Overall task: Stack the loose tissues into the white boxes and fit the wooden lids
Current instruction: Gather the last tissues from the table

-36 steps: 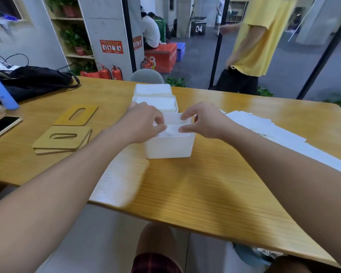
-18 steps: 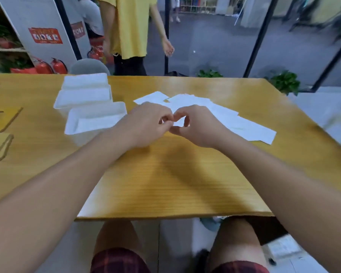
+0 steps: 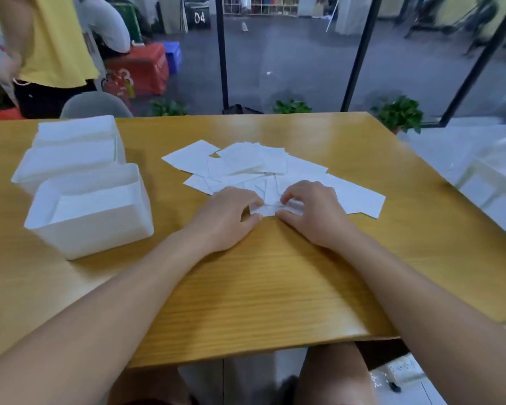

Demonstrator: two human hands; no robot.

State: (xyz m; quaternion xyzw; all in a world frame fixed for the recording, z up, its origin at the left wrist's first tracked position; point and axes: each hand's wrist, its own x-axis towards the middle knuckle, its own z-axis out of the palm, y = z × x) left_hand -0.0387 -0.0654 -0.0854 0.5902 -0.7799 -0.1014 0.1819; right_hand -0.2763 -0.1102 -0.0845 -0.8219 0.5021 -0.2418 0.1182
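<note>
Tissues (image 3: 263, 168) lie in a loose, overlapping spread at the middle of the table (image 3: 275, 287), the long axis of the spread running from the far left toward the near right. At the table's left edge, three white boxes (image 3: 91, 226) stand in a row from near to far; the nearest is open-topped and holds a flat tissue stack. Left hand (image 3: 228, 217): fingers curled, pinching the near edge of one tissue (image 3: 265, 210) against the table. Right hand (image 3: 313, 211): fingers curled, pinching the same tissue just beside the left. Bare wood runs between the hands and the near edge.
</note>
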